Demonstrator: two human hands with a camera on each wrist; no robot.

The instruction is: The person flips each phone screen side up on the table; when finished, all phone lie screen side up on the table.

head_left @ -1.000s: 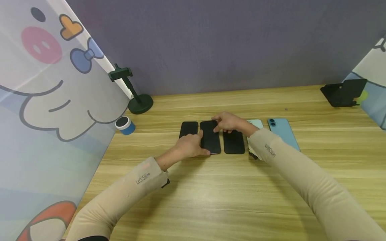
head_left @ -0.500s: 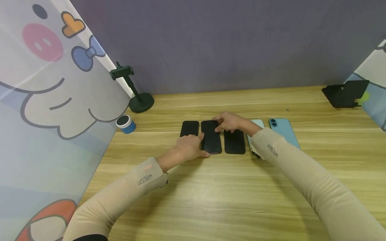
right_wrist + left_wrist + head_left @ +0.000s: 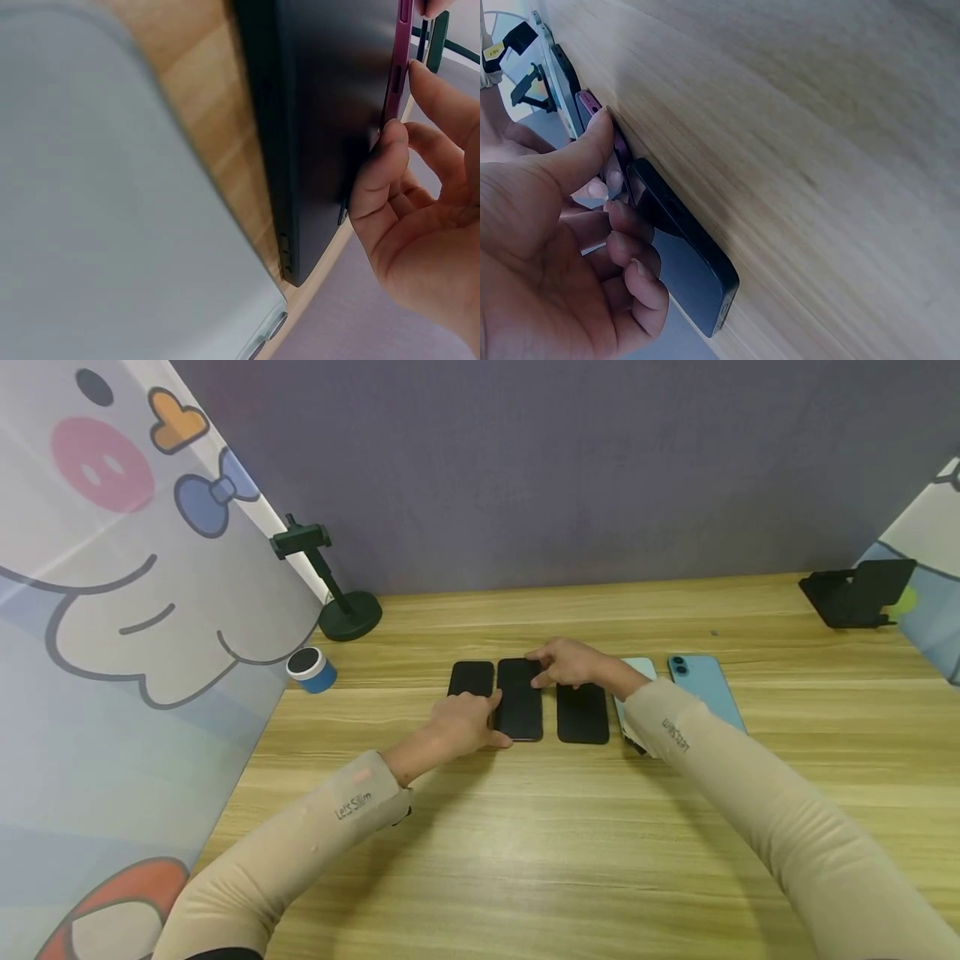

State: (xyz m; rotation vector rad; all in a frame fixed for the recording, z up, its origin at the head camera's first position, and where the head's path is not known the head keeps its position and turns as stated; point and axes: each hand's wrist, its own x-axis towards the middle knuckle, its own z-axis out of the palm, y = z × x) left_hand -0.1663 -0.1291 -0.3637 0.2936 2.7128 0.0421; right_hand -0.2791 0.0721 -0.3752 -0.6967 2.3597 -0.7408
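Observation:
Several smartphones lie side by side on the wooden table. My hands hold the second from the left, a black-screened smartphone with a purple edge (image 3: 520,714), at its corners. My left hand (image 3: 459,724) has its thumb at the near edge and index finger at the left side. My right hand (image 3: 567,662) has its index finger at the far edge and thumb at the right side. Beneath my left hand, the leftmost black phone (image 3: 690,270) is partly covered. To the right lie another black phone (image 3: 582,718), a pale mint phone (image 3: 112,187) partly under my right forearm, and a blue phone (image 3: 705,685).
A dark green stand (image 3: 341,602) with a round base rises at the back left. In front of it is a small blue-and-white jar (image 3: 312,671). A black folding stand (image 3: 858,593) is at the back right. A grey partition (image 3: 525,477) borders the table's far edge.
The purple-edged smartphone has slid slightly left, closer to the leftmost phone, and its gap to the third phone has widened. My left hand has shifted left with it.

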